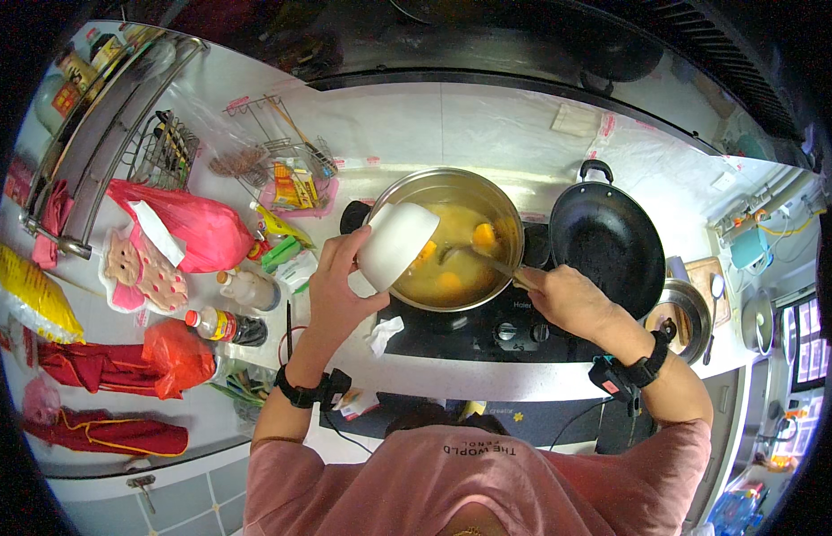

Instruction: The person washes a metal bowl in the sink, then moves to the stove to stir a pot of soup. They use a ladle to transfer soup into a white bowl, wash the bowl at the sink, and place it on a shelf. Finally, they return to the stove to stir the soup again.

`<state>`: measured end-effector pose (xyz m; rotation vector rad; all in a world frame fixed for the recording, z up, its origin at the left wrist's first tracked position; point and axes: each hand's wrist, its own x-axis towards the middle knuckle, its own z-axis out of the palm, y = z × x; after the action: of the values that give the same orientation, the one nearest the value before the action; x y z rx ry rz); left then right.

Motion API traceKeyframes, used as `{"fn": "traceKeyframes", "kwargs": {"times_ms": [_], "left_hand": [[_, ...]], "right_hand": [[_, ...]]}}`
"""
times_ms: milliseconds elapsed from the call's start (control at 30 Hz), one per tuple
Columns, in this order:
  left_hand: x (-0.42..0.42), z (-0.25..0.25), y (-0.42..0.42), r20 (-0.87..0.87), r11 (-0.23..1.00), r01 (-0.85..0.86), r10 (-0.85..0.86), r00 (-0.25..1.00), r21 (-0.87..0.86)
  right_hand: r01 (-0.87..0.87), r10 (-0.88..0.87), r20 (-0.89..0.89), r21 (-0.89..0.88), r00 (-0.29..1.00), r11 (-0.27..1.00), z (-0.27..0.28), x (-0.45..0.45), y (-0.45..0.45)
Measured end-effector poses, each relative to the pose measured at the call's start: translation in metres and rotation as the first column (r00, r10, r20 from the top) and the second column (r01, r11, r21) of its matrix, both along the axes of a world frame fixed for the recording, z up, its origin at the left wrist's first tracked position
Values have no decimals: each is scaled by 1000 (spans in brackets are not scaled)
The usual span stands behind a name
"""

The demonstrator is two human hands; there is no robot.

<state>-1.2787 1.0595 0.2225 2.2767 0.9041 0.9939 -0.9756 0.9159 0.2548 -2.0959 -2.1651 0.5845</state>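
My left hand (342,288) grips a white bowl (397,244), tilted over the left side of a large steel pot (449,175). The bowl's inside is turned away from view. In the pot is a yellowish liquid (456,224) with several orange chunks (484,234) in it, perhaps pumpkin. My right hand (569,300) holds the handle of a ladle or spoon (486,258), whose head sits in the liquid. The pot stands on a black Haier gas hob (456,335).
A black wok (607,241) stands right of the pot, with a steel basin (691,321) beyond it. A crumpled tissue (385,335) lies at the hob's front left. Left are a soy sauce bottle (232,327), another bottle (250,289) and a pink plastic bag (208,231). A range hood (496,87) hangs above.
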Motion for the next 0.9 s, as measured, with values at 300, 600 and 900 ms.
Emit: {"fn": "traceKeyframes", "kwargs": {"times_ms": [300,600,900], "left_hand": [[1,0,1,20,1000,-1,0,1000,12],[1,-1,-1,10,1000,-5,5,1000,-10],[-1,-5,1,11,1000,-9,9,1000,-5]], "right_hand": [[-22,47,-232,109,972,994,-27,-14,17],[-48,3,170,265,985,963,-58,-2,28],[7,-9,-25,-50,1000,999,13,-1,8]]}}
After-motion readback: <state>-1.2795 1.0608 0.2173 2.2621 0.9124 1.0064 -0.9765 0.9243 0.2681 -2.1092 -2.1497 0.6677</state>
